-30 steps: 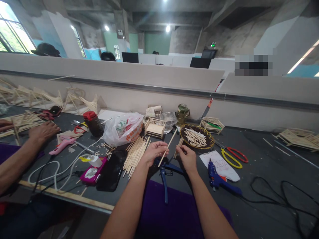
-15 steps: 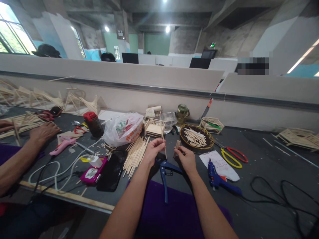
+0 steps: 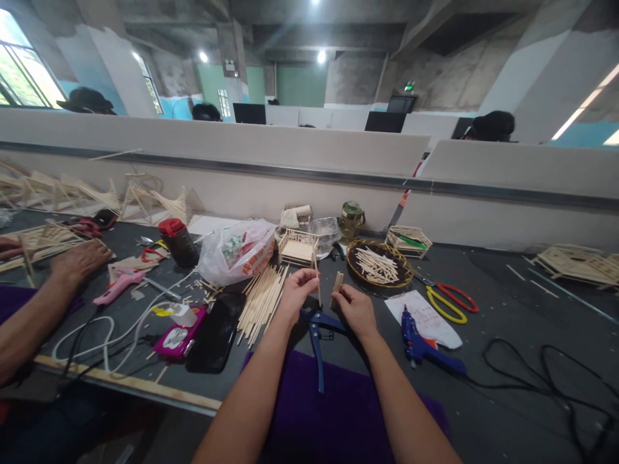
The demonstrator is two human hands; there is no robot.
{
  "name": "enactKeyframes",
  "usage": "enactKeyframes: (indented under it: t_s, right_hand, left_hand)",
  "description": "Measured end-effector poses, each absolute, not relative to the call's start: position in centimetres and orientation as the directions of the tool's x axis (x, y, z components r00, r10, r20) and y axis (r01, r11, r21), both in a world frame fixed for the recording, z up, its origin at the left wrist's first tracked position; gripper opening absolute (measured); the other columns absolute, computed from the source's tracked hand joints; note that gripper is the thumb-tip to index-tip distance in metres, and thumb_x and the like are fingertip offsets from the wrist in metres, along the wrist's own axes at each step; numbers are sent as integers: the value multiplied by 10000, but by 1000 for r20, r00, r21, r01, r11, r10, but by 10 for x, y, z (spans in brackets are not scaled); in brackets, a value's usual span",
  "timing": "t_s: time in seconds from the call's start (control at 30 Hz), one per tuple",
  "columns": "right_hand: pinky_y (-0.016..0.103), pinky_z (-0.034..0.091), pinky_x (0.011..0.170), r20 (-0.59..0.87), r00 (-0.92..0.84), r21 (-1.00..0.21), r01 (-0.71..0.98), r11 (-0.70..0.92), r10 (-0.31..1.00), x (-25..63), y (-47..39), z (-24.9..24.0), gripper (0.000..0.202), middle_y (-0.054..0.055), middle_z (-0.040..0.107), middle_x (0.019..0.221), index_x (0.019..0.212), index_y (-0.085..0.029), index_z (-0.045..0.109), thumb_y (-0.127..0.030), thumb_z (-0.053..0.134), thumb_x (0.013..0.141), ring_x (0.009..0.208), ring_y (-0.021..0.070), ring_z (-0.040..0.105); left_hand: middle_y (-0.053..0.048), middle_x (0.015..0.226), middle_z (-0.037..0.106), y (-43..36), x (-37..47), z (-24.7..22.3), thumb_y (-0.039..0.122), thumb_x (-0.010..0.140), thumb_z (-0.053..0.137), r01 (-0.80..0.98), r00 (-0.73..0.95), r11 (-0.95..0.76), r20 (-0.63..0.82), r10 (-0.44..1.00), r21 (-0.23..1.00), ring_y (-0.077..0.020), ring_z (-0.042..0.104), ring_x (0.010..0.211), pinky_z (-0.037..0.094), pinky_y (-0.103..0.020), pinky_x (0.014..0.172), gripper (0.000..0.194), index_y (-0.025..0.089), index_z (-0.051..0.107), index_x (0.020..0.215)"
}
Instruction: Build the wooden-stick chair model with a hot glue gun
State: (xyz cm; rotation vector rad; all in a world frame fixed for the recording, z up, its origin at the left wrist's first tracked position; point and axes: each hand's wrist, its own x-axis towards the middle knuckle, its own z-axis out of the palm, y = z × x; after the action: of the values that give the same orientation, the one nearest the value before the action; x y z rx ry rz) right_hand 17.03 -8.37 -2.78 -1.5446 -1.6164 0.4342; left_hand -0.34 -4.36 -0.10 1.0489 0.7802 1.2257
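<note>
My left hand [image 3: 298,298] is closed, pinching a thin wooden stick [image 3: 316,277] that stands nearly upright. Close to its right, my right hand [image 3: 355,309] grips a few short wooden sticks [image 3: 338,283] held together. Below both hands lies a blue-handled cutter [image 3: 316,341], partly over a purple cloth [image 3: 333,419]. A bundle of long wooden sticks [image 3: 258,306] rests beside my left forearm. Behind my hands stands a small stick-built model [image 3: 298,248]. The round basket [image 3: 410,281] to the right holds many short cut sticks [image 3: 376,265].
On the right lie a blue glue gun [image 3: 420,345] with its cord, a written paper [image 3: 435,316] and red-and-yellow-handled pliers [image 3: 449,303]. Leftward are a phone [image 3: 216,335], a magenta power strip [image 3: 178,335], a plastic bag [image 3: 236,254] and a co-worker's hand [image 3: 80,261].
My right hand has shifted slightly left with the short sticks, closer to my left hand. The whole view has moved a little. Both hands keep their holds.
</note>
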Motion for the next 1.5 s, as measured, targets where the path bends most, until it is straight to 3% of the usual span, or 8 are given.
enactKeyframes:
  t_s: [0.27,0.5,0.63,0.8,0.9,1.07,1.27,1.5]
  right_hand:
    - [246,422,624,264,136,-810,569,143,955,175,-76,-34,234,4,678,693,735,-204,650,-411,577,817,647,155,590]
    - [235,458,461,-54,173,-998,26,-59,983,171,-76,-31,360,55,709,705,722,-175,609,-512,719,662,539,154,618]
    - [229,468,464,-123,151,-992,-51,-116,981,171,-79,-26,387,72,719,723,689,-169,586,-512,755,623,541,146,624]
    - [242,437,506,-7,172,-954,296,-58,985,175,-80,-27,295,41,701,689,731,-182,633,-478,642,734,566,156,608]
    - [249,421,581,87,153,-802,597,-22,984,178,-81,-24,236,29,696,688,796,-194,688,-399,572,806,637,167,622]
    - [260,373,627,31,165,-510,851,-126,986,177,-84,-18,240,58,730,829,913,-210,716,-331,511,878,786,198,657]
    - [268,344,635,-13,209,-262,943,-205,978,175,-85,-18,233,76,718,955,920,-220,695,-323,486,915,863,210,665]
    - [270,359,666,-13,206,-291,935,-201,978,174,-87,-17,234,68,715,976,947,-219,698,-354,509,921,898,207,660]
  left_hand:
    - [-26,816,666,-43,-3,-4,402,627,832,-355,191,22,49,980,935,-125,597,736,496,-243,696,364,156,712,867]
    - [-23,802,652,-44,-2,-2,386,620,838,-375,175,39,29,984,926,-123,591,720,503,-242,672,353,158,713,857]
    - [-19,800,646,-45,-2,0,376,622,836,-384,177,45,26,984,922,-121,591,716,500,-234,651,348,155,709,859]
    - [-15,800,649,-46,-2,2,378,616,836,-400,179,42,34,983,915,-119,593,697,501,-234,626,354,156,702,858]
    - [-18,803,648,-47,-2,2,379,620,832,-390,177,47,24,984,920,-123,595,699,502,-230,607,360,155,701,869]
    - [-21,797,644,-46,-1,1,386,621,830,-363,178,53,14,984,930,-126,593,709,505,-230,605,366,153,706,875]
    - [-19,793,644,-48,0,3,388,600,842,-349,176,56,7,984,935,-119,581,694,501,-233,606,375,156,713,865]
    - [-24,797,650,-48,-1,3,399,604,841,-342,182,52,11,983,938,-117,575,689,492,-228,608,369,162,717,858]
